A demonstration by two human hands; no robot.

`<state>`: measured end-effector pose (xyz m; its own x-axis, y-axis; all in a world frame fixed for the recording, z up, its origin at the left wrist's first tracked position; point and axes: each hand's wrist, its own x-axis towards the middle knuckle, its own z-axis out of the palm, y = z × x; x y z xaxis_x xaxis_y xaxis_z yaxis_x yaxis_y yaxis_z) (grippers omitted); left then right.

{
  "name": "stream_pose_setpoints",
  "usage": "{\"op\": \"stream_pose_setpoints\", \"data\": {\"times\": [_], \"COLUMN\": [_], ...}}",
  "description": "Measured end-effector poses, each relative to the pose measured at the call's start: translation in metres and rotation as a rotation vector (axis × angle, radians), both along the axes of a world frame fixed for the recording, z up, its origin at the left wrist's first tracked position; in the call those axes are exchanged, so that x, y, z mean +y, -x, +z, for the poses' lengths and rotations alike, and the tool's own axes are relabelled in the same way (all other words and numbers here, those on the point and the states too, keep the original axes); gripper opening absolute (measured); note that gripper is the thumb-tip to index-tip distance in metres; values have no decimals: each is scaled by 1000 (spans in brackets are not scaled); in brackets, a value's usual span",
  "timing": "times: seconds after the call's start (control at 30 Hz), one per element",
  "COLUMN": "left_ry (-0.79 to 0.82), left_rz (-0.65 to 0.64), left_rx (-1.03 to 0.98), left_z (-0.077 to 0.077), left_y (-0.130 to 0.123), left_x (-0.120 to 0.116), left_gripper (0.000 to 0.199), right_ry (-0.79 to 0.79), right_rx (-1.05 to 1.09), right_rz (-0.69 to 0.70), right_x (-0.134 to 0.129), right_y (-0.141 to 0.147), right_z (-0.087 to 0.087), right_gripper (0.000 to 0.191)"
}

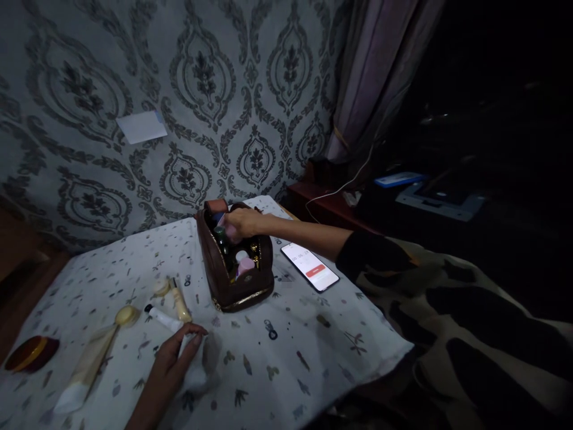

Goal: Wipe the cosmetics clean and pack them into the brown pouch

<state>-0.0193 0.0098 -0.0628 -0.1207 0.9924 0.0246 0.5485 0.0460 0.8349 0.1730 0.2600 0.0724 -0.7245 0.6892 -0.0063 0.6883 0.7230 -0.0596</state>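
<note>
Brown bag [237,294] stands unzipped on the cloth-covered surface [255,388], its mouth spread wide, with the right hand [244,224] dipped into the far half of the opening. That grip is above the bag's contents and inside its rim; the fingers curl down beside a pale pink item [229,232], but I cannot tell how far they are closed or whether they have hold of it. The left hand [174,353] is near the bag's front left corner, apart from it, the thumb and fingers drawn together on one white crumpled item [196,365], which rests against the surface.

Inside the bag, one green-topped container [219,232] shows near the right hand, and one white round top [242,256] and one pink item [245,266] sit toward the front; the rest is too dark to count.

Left of the bag lie three tubes: one large tan tube [92,364], one slim tan tube [180,304] and one white tube [165,319] with a black cap, just beyond the left hand. Two small round yellowish containers [127,315] lie among them, and one amber-and-dark-red jar [32,353] sits farthest left. One lit phone [311,267] lies right of the bag, beneath the right forearm.
</note>
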Motion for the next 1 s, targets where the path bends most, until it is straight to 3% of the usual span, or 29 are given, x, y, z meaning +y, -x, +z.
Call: {"op": "stream_pose_setpoints", "data": {"times": [0.27, 0.47, 0.7, 1.0], "left_ry": [-56, -77, -55, -90], "left_rz": [-65, -87, -140, -76], "left_rx": [35, 38, 57, -47], "left_z": [-9, -14, 0, 10], "left_y": [5, 4, 0, -1], "left_x": [0, -1, 0, -2], "left_gripper": [41, 39, 40, 37], "right_ry": [-27, -76, -133, -157], "right_rx": [-105, -63, -21, -35], "right_rz": [-8, 2, -19, 100], "right_x": [-2, 1, 2, 0], "right_y": [1, 1, -1, -5], "right_z": [-4, -12, -21, -9], "right_gripper": [41, 32, 39, 23]}}
